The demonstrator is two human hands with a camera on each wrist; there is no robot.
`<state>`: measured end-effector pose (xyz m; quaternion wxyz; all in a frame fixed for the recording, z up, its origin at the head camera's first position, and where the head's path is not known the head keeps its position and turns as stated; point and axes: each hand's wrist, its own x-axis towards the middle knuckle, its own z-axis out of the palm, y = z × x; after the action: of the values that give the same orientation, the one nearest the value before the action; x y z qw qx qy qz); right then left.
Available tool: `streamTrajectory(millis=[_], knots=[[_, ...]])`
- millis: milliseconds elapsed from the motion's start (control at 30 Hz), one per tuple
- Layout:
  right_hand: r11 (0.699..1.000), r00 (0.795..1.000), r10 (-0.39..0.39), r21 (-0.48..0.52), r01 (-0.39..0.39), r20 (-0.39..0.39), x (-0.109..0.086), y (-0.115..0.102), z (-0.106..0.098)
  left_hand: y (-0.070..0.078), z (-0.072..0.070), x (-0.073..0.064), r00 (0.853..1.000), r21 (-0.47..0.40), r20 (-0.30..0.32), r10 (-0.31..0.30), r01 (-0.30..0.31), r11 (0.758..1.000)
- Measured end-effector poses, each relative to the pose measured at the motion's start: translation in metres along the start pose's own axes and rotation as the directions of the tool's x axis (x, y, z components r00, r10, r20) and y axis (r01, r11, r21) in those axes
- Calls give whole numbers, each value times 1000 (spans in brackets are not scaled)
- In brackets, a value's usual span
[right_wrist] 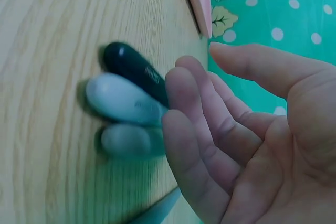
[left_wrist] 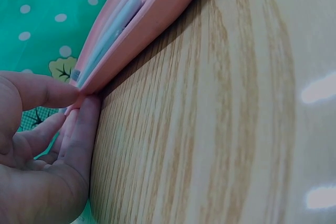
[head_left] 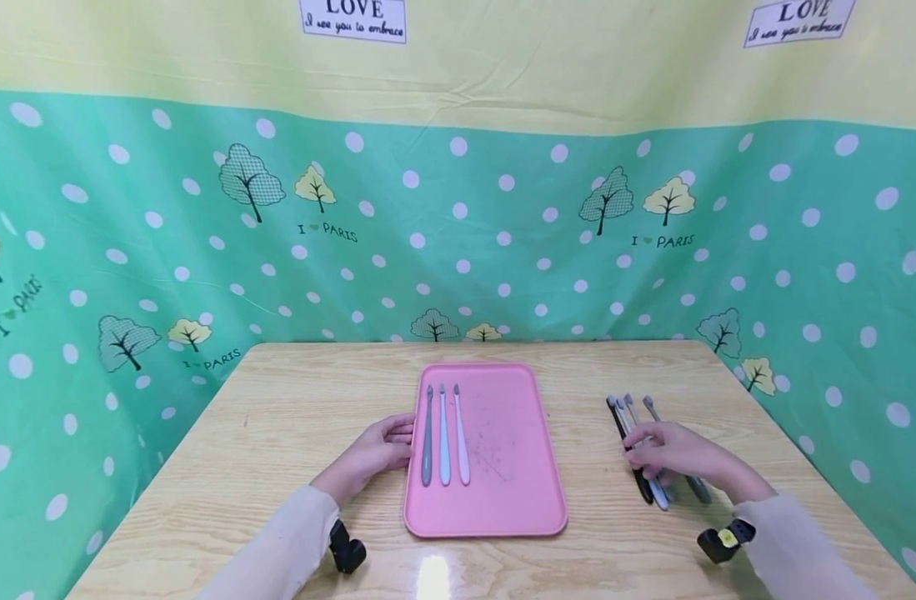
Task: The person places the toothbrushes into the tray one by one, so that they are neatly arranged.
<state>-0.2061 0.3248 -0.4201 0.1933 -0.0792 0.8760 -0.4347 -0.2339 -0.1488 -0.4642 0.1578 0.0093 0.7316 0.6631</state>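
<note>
A pink tray lies on the table, bearing three toothbrushes side by side at its left: a dark grey one, a light blue one and a pale pink one. My left hand pinches the tray's left rim between thumb and fingers; the left wrist view shows this rim close up. Over on the right, my right hand hovers above several more toothbrushes, its fingers loosely bent and thumb apart. Among these are a black toothbrush, a pale blue one and a grey one.
The wooden table extends to both sides of the tray. Behind and beside it hangs a green and yellow curtain with dots and trees. A black wrist camera is on the left wrist, another camera on the right.
</note>
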Motion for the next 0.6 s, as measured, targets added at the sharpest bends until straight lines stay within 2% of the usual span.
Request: streamTrajectory(millis=[267,467,600], knots=[[1000,998,-8,-15,7,-67,-6,6,-1,-2,-1,1,1000,-13,10,24,-23,1000],[999,992,9,-31,-13,-128,-5,9,4,-5,-3,3,999,-18,17,29,-29,999],[999,990,0,-42,-6,-142,-4,10,7,-7,-4,4,999,-30,26,41,-41,999]])
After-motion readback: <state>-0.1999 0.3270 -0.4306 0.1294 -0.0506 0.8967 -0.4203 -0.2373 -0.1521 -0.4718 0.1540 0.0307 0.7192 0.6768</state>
